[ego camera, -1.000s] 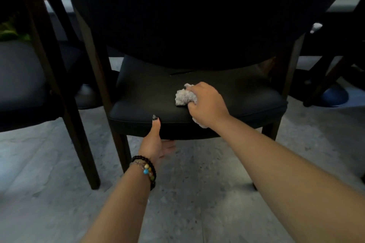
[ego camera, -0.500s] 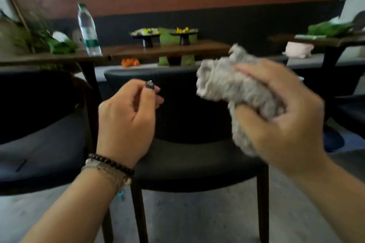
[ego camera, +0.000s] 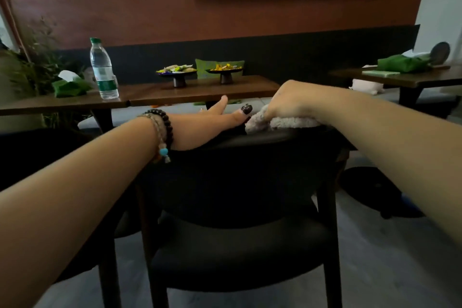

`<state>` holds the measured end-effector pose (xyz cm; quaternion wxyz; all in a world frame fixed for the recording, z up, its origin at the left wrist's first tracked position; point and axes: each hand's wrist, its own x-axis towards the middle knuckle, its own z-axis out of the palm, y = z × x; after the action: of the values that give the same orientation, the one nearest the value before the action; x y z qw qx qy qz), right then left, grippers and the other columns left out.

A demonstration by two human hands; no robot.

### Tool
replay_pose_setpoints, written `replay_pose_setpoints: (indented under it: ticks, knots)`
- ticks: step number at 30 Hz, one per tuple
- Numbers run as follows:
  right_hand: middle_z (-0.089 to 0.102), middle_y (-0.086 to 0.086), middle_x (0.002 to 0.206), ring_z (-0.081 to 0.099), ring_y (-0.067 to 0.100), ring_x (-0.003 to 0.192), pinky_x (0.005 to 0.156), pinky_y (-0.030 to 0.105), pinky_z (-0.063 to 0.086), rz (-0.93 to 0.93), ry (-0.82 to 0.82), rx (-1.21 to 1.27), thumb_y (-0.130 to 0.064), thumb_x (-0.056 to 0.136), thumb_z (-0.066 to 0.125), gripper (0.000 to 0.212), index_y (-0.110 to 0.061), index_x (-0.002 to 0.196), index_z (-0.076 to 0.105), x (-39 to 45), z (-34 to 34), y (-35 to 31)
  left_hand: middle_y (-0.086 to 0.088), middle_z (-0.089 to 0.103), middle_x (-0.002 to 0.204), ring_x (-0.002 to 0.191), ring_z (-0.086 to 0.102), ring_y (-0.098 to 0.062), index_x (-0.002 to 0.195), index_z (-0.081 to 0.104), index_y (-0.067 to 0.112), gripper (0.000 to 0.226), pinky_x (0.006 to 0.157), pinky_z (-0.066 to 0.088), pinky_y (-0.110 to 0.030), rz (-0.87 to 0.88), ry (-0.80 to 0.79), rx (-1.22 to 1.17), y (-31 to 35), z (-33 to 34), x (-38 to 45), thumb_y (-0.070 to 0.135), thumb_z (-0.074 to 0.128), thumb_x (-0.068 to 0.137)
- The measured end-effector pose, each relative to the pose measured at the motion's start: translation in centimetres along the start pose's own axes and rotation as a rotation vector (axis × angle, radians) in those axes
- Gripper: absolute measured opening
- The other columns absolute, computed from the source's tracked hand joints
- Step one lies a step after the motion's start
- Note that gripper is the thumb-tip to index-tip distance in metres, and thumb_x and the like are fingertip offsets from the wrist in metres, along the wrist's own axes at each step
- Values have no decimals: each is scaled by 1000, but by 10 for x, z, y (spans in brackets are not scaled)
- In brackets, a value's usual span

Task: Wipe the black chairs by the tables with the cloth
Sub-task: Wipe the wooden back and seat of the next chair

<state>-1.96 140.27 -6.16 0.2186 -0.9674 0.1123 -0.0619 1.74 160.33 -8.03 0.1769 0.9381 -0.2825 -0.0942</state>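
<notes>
A black chair [ego camera: 240,252] with a curved backrest stands right in front of me, its back toward me. The light fluffy cloth [ego camera: 280,123] lies on the top edge of the backrest. My right hand [ego camera: 297,101] lies over the cloth with its fingers curled down onto it, holding it on the rail. My left hand [ego camera: 210,125] rests on the same top edge just left of the cloth, fingers straight and pointing away, thumb beside the cloth. A second black chair [ego camera: 37,155] is at the left, mostly hidden by my left arm.
A wooden table [ego camera: 200,92] stands behind the chair with a water bottle [ego camera: 103,69], two small dishes of sweets [ego camera: 177,73] and a green tissue pack [ego camera: 70,86]. Another table [ego camera: 410,77] is at the right. A round table base [ego camera: 375,190] sits on the floor.
The view rose from the chair seat to the backrest. My right hand lifted the cloth off the seat and set it on the backrest top; my left hand left the seat edge for the backrest.
</notes>
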Motion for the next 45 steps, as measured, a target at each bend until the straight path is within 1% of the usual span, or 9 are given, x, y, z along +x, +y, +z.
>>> replay_pose_setpoints:
  ticks: [4,9,12,17,21,28,39,42,45]
  knots:
    - [62,4,95,60,24,90,68,35,46,-23,-120,-44,-45,75,73,41,-12,100,66,13,7,1,4,6,162,148,1,-14,152,-3,37,148,121,0,-42,13,-67,-127,-2,13,19,106,25,24]
    - [71,15,91,66,29,83,73,42,54,-67,97,221,-24,75,66,27,-6,95,73,-3,6,7,17,2,160,146,1,-6,145,-13,49,103,116,1,-36,-61,-287,15,0,3,-6,98,10,57]
    - [71,-12,84,64,4,82,73,23,52,-58,166,319,-23,76,68,16,-24,91,75,-9,6,9,15,-6,160,147,-5,-7,145,-21,43,103,120,-3,-45,-61,-285,101,11,0,-13,91,3,57]
    - [68,-15,97,61,-3,88,78,-2,40,-96,243,372,-10,78,70,34,-22,109,73,-17,7,10,10,-18,159,146,-17,-8,140,-37,38,92,119,-6,-49,-59,-66,101,13,3,-26,86,5,73]
    - [67,-11,111,60,2,103,88,3,38,-42,182,357,-5,76,70,39,-19,113,72,-17,6,8,5,-19,160,146,-16,-10,142,-36,29,94,119,0,-52,-78,76,42,13,6,-30,77,17,81]
    - [68,1,118,64,18,106,90,28,49,40,71,271,-6,76,70,40,-14,115,71,-15,2,-2,0,-10,162,148,-7,-14,149,-23,26,89,119,1,-53,-114,-12,37,16,1,-29,68,22,84]
    - [67,-6,115,63,14,95,71,19,43,95,-75,177,-24,82,65,36,-22,117,70,-8,10,3,-7,-3,162,149,3,-20,152,-14,24,90,119,4,-53,-173,8,66,18,3,-29,63,30,84]
    - [66,-8,115,61,13,88,58,18,35,130,-232,46,-35,87,61,35,-29,121,64,0,15,3,-8,-11,161,149,-7,-21,151,-18,21,91,118,-2,-54,-210,-22,71,20,-1,-29,62,30,85]
    - [68,-6,97,62,16,83,64,28,46,280,-430,110,-37,89,59,26,-29,113,66,17,24,-1,-4,-19,160,147,-16,-20,150,-20,22,87,117,-2,-54,-259,-15,4,18,-7,-25,56,31,89]
